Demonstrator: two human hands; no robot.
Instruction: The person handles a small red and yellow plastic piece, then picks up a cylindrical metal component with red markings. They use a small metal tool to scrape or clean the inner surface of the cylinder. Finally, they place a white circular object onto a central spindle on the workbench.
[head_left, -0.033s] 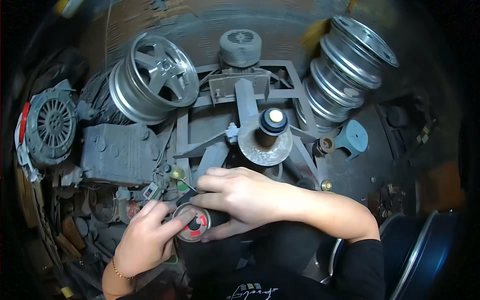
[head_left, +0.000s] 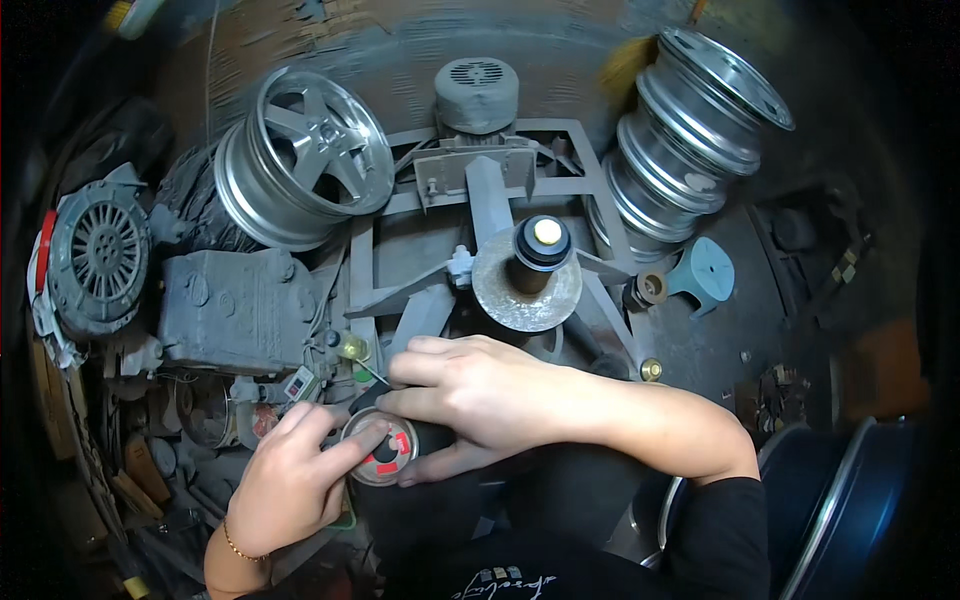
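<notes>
Right hand [head_left: 470, 390] clasps round part [head_left: 388, 460] between thumb and fingers, grip best kept steady while left hand [head_left: 288, 468] lays a forefinger on its face; left pinch, cannot tell.

Here we are, and the dark floor [head_left: 700, 350] is carrying the lot! Planted on it we have a grey metal frame [head_left: 361, 265], with a motor [head_left: 477, 100] mounted at its far end. Over on our right stands a pale blue stool [head_left: 712, 270], a brown ring-shaped piece [head_left: 641, 293] just beside it, and further back, there it is, a tilted-looking stack of silver rims [head_left: 690, 150]!
</notes>
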